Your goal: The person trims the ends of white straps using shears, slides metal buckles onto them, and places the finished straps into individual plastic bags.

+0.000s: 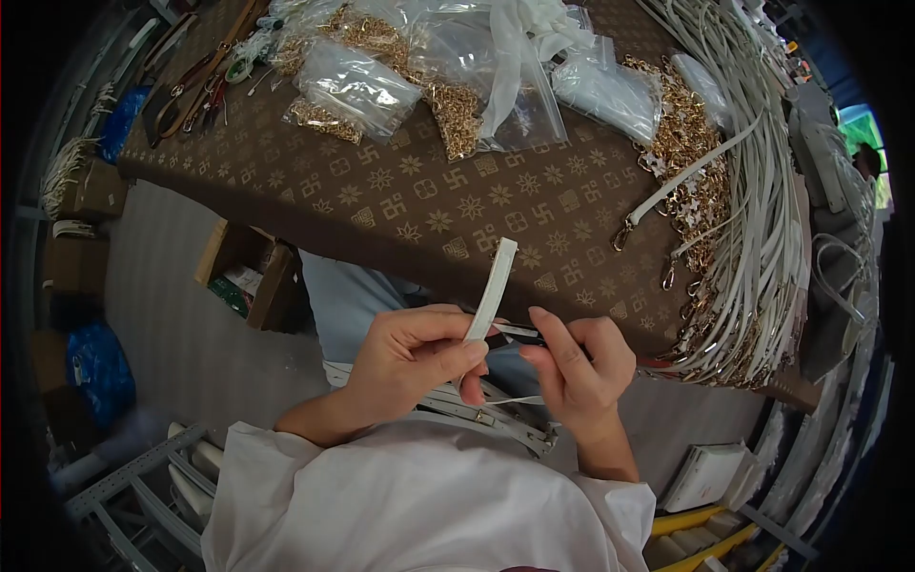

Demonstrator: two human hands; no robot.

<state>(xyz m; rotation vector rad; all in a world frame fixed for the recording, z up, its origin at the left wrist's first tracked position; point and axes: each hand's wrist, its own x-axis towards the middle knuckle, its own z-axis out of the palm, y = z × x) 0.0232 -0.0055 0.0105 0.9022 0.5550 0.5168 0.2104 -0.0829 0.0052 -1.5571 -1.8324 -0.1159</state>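
My left hand (419, 357) pinches a narrow white strap (494, 286) between thumb and fingers, and one end of it stands up above the grip. My right hand (581, 367) is just to the right, thumb and forefinger closed near a thin pale strip and something small and dark between the hands. What exactly the right fingers grip is too small to make out. Below the hands, several white straps (519, 429) with small metal fittings lie across my lap.
A brown patterned cloth (381, 191) covers the table ahead. On it lie gold-coloured chains (453, 119), clear plastic bags (357, 91) and a thick bundle of whitish straps (762, 210) with metal clasps at the right. A wooden box (248, 272) stands below, left.
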